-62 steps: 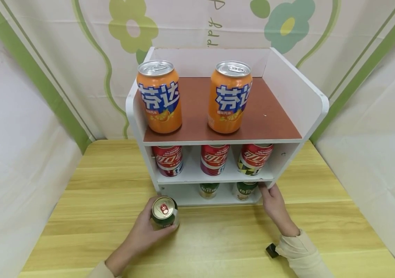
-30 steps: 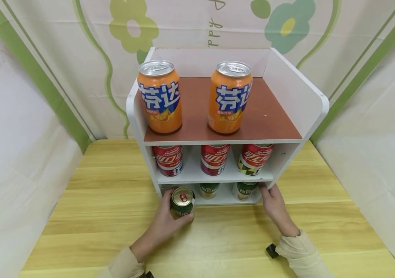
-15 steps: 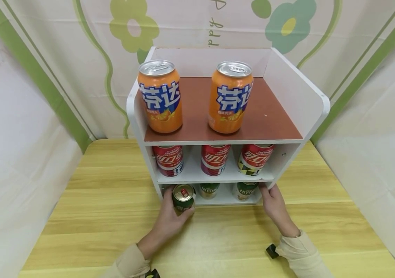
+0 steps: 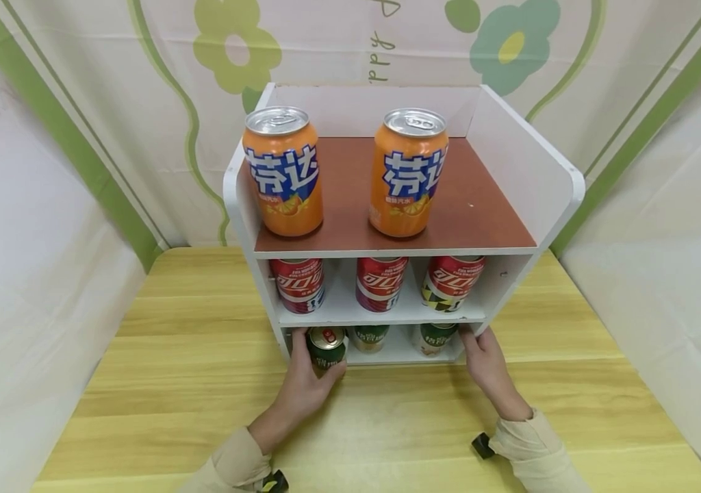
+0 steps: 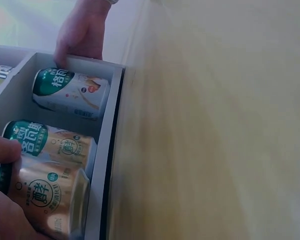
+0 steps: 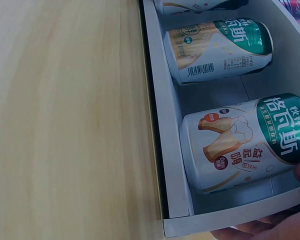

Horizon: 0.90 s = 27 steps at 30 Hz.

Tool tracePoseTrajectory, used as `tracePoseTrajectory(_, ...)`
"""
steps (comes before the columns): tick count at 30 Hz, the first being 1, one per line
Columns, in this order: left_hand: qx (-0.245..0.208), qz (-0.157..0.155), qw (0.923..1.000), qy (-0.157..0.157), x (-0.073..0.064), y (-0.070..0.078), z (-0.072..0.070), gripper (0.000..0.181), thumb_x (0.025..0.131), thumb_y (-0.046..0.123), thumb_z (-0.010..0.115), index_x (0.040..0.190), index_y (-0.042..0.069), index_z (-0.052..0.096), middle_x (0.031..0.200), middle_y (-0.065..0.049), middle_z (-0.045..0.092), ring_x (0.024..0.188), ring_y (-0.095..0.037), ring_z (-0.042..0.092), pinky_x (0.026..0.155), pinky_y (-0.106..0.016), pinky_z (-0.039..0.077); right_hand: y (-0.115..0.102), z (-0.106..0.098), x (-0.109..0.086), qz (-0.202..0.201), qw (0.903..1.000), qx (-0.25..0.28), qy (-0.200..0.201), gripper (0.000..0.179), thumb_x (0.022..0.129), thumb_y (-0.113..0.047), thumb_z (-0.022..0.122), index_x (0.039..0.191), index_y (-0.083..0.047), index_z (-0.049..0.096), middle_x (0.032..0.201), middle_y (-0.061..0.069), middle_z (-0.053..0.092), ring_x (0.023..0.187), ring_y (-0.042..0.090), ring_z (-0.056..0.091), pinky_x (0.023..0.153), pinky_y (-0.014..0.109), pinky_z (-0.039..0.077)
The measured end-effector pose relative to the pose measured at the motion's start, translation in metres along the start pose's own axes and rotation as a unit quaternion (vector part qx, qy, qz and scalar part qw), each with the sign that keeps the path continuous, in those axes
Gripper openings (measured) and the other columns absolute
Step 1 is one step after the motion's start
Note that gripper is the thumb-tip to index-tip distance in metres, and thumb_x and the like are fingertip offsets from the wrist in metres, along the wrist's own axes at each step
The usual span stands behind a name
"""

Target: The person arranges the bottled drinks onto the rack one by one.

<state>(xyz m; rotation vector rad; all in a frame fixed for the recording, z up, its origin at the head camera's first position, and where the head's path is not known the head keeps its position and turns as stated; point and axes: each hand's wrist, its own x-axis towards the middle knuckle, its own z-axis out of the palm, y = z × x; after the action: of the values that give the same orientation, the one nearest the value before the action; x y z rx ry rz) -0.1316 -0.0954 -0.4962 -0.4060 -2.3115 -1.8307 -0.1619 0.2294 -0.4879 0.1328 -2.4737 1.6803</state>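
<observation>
My left hand grips a green and gold drink can with a gold lid and red tab, upright at the left front of the bottom tier of the white shelf. In the left wrist view the held can stands beside a second can of the same kind. My right hand holds the shelf's right side panel, thumb over its front edge and fingers outside. Just inside that panel stands a green and white can.
Two orange soda cans stand on the brown top tier. Red cola cans fill a row on the middle tier. The shelf rests on a wooden table, with a patterned cloth behind it.
My left hand has carried the can from the table in front, rightward and then back into the bottom tier's left spot. The right hand stays on the side panel.
</observation>
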Motion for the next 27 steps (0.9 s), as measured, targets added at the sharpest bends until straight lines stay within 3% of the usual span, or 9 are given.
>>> tracePoseTrajectory(6,-0.002,0.015,0.9999,-0.004,0.0031,-0.0005,0.0007,0.100,0.088,-0.003,0.076,0.160,0.021,0.011,0.159,-0.008,0.028,0.147,-0.026,0.030,0.122,-0.047,0.023,-0.0015,0.0005,-0.0010,0.004,1.0000,-0.001,0.000,0.049,0.111,-0.017,0.037,0.155,0.002,0.030,0.156,0.023,0.038,0.145,0.036,0.031,0.120,0.059,0.025)
tracePoseTrajectory(12,0.008,0.030,0.9995,0.005,0.0065,-0.0029,0.0005,0.095,0.090,-0.003,0.074,0.160,0.020,0.015,0.156,-0.009,0.034,0.144,-0.026,0.034,0.122,-0.038,0.025,-0.0030,0.0005,-0.0008,0.006,1.0000,-0.003,0.002,0.050,0.111,-0.018,0.038,0.156,0.002,0.029,0.156,0.024,0.037,0.146,0.037,0.030,0.120,0.059,0.025)
tracePoseTrajectory(17,0.021,0.025,0.9994,0.011,0.0068,-0.0037,-0.0003,0.090,0.090,-0.003,0.074,0.159,0.013,0.019,0.156,-0.013,0.035,0.145,-0.028,0.033,0.123,-0.044,0.023,-0.0027,0.0005,-0.0003,0.003,1.0000,-0.005,0.005,0.049,0.111,-0.017,0.038,0.155,0.003,0.030,0.156,0.024,0.038,0.145,0.037,0.031,0.120,0.059,0.025)
tracePoseTrajectory(23,0.023,0.018,0.9995,0.012,0.0065,-0.0015,-0.0009,0.090,0.089,-0.003,0.074,0.158,0.014,0.019,0.157,-0.011,0.035,0.146,-0.027,0.032,0.124,-0.032,0.020,-0.0010,0.0000,0.0000,0.005,1.0000,-0.006,0.004,0.050,0.111,-0.020,0.037,0.156,0.001,0.029,0.156,0.023,0.038,0.145,0.036,0.031,0.119,0.059,0.026)
tracePoseTrajectory(27,0.055,0.034,0.9977,0.019,0.0074,0.0007,-0.0014,0.093,0.087,-0.004,0.076,0.159,0.014,0.020,0.157,-0.013,0.034,0.146,-0.029,0.032,0.124,-0.040,0.022,0.0000,0.0000,0.0003,0.004,1.0000,-0.006,0.004,0.049,0.111,-0.018,0.037,0.155,0.002,0.030,0.156,0.023,0.038,0.145,0.036,0.032,0.119,0.059,0.026)
